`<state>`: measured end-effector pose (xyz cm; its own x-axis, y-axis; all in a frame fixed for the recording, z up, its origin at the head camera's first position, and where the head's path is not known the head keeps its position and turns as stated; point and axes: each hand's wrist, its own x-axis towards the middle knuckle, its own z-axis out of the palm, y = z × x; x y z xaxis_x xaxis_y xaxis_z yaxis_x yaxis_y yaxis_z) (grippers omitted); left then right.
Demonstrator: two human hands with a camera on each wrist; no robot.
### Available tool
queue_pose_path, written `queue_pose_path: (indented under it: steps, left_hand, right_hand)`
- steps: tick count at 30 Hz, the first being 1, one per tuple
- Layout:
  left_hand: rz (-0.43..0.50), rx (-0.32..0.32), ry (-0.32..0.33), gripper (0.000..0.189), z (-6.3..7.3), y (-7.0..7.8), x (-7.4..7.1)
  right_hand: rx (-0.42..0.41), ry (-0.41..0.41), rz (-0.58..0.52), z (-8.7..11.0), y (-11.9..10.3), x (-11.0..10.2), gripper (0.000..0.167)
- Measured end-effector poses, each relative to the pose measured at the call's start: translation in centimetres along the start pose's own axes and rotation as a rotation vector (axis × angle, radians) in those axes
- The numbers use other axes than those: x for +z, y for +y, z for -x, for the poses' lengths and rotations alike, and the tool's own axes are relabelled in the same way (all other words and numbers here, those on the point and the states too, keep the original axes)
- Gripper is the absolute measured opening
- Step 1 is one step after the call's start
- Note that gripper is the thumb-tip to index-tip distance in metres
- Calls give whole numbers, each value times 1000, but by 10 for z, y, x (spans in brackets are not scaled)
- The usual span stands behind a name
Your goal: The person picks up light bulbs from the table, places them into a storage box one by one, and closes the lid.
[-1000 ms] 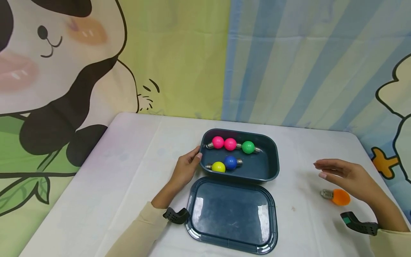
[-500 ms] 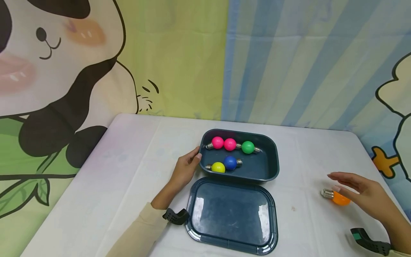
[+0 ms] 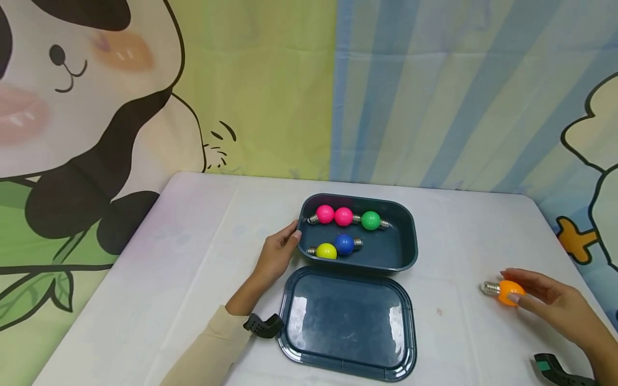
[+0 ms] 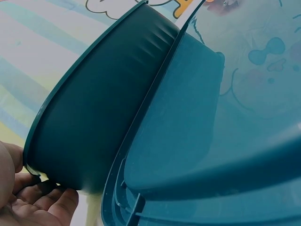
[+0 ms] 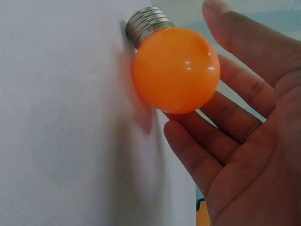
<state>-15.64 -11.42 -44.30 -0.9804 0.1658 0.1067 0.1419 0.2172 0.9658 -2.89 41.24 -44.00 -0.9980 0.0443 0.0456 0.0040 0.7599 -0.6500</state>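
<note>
My left hand [image 3: 275,257] grips the left end of a dark blue-grey plastic box [image 3: 391,254], thumb at the rim and fingers low on the outer wall. In the left wrist view those fingers [image 4: 56,202] show beside the dark wall. Inside the box lie two pink bulbs [image 3: 325,214], a green bulb [image 3: 370,220], a blue bulb [image 3: 345,244] and a yellow bulb [image 3: 326,251]. On the right, my right hand [image 3: 555,305] is around an orange light bulb [image 3: 509,292] lying on the table. The right wrist view shows a gap between thumb and bulb [image 5: 177,70], with fingers behind it.
The matching box lid [image 3: 347,324] lies on the white-covered table [image 3: 463,348], directly in front of the box. Behind the table hangs a printed cloth [image 3: 270,96] with a panda figure. Both wrists wear black bands [image 3: 263,325].
My right hand has moved down and slightly right, from above the orange bulb to around it. The bulb has stayed on the table. The left hand keeps its hold on the box.
</note>
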Motion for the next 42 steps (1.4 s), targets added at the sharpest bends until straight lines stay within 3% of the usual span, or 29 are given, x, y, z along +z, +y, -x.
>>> queue_pose_path:
  steps: [14,21,27,42]
  left_hand:
    - [0,-10,-3,49,-1,-1,0]
    - [9,-8,-9,49,-1,0,0]
    - [12,-4,-7,49,-1,0,0]
    - [14,7,-3,48,-1,-1,0]
  right_hand:
    - [-40,-58,59,2,7,5,64]
    - [20,-60,157,1,-1,3,49]
    - [36,-41,162,-1,-6,3,49]
    - [-89,19,131,-14,-34,-2,48]
